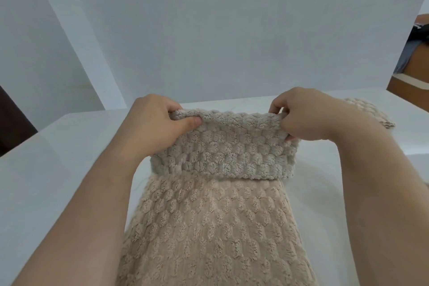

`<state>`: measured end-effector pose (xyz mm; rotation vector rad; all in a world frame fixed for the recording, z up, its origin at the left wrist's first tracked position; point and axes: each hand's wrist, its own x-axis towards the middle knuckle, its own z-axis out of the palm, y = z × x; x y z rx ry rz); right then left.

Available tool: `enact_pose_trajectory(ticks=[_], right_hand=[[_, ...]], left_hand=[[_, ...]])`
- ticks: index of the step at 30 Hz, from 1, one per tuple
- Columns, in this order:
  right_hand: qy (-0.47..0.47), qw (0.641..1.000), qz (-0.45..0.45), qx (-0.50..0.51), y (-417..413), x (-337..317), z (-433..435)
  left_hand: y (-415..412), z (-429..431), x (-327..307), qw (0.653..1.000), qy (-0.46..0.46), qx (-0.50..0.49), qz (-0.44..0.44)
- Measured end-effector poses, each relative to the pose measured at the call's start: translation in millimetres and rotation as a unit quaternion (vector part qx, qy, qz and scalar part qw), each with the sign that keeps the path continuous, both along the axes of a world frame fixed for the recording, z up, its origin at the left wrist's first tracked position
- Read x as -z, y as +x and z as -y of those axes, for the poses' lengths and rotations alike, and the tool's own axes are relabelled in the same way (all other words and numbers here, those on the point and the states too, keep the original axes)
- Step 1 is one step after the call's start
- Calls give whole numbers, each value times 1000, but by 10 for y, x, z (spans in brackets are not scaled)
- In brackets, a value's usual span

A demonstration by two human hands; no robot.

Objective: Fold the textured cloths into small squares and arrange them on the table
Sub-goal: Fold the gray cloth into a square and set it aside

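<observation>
On a white table [58, 169] set against pale wall panels, a person folds a beige cloth [216, 227] that runs from the near edge at 6 o'clock up to the middle of the view. The left hand [153, 123] is closed in a pinch on the far left corner, thumb on top of the pile and fingers tucked behind; the right hand [304, 116] is closed the same way on the far right corner. Between them the far edge is lifted and turned toward the person, so that a band of cloth hangs over the flat part below it. A second cloth [369, 111] of the same bubbled weave lies at 2 o'clock just behind the right wrist; whether it is folded cannot be told.

The step in hand looks to be an early fold, with the small square some way off. To do it well, both corners should travel level and together, the top edge kept taut so the thick pile does not sag in the middle. The side edges want laying over the sides of the layer beneath before the grip is let go. A flat palm pressed along the crease would likely help, since plush fabric of this kind tends to spring back open.
</observation>
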<state>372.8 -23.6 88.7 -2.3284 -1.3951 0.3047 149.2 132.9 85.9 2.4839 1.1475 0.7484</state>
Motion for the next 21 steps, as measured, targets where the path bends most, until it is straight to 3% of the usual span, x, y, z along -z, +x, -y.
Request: enact_pose_trajectory(ticks=[10,16,21], right_hand=[[-31,996,85,-27,-107,-7,-48],[-11,997,81,-10,-120,-50,-29],[33,998,52,-34,-145,-44,-61]], left_hand=[[151,97,56,1000,4,5,13],[228,134,81,986,-90,67,126],[278,140,154,983,-76,113,120]])
